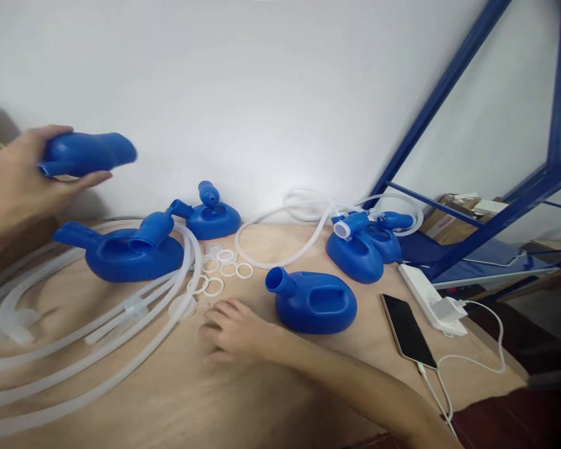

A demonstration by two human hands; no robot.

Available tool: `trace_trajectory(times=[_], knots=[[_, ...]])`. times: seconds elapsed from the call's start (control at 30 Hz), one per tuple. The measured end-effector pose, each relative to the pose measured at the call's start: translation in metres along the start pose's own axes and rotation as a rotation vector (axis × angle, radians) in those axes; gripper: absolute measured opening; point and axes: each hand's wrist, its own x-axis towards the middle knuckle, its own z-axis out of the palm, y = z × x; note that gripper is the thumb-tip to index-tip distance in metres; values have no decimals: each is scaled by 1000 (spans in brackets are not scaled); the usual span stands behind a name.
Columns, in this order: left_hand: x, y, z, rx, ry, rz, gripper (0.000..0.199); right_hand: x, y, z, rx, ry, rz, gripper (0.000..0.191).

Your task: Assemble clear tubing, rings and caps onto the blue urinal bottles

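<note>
At upper left the left hand [16, 181] was clamped on a loose funnel [86, 154], rings [224, 265] lay unfitted at centre by the flat, empty right hand [236, 333], one bottle [315, 301] lacked tubing, two at right looked assembled.

My left hand [14, 181] holds a funnel piece [86, 154] at ten o'clock, above the table [177, 386]. My right hand [236, 333] rests at centre; washers [224, 268] at twelve, bottle [315, 302] at two, phone [407, 330] at three.
</note>
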Motion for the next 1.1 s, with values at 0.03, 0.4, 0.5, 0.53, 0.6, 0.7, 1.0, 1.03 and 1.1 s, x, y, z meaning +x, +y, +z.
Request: trace_trajectory(times=[0.03,0.4,0.5,0.53,0.6,0.7,1.0,1.03,1.1], knots=[[-12,12,2,65,-4,146,104,5,2,14,11,30,38,51],[-144,77,96,-412,-627,100,76,26,12,41,170,118,263,55],[-159,66,123,-547,-630,-123,77,15,15,43,153,123,298,53],[-161,63,128,-605,-629,-203,78,11,15,43,140,125,303,55],[-162,58,132,-724,-616,-364,78,1,12,38,117,144,290,57],[-157,61,127,-893,-539,-535,65,-25,4,16,71,200,214,52],[-164,149,123,-1174,-482,-472,67,-200,54,-62,39,597,774,56],[-168,162,129,-1255,-484,-478,67,-217,64,-61,139,568,838,64],[-179,189,143,-1358,-480,-509,68,-240,79,-53,409,470,899,63]])
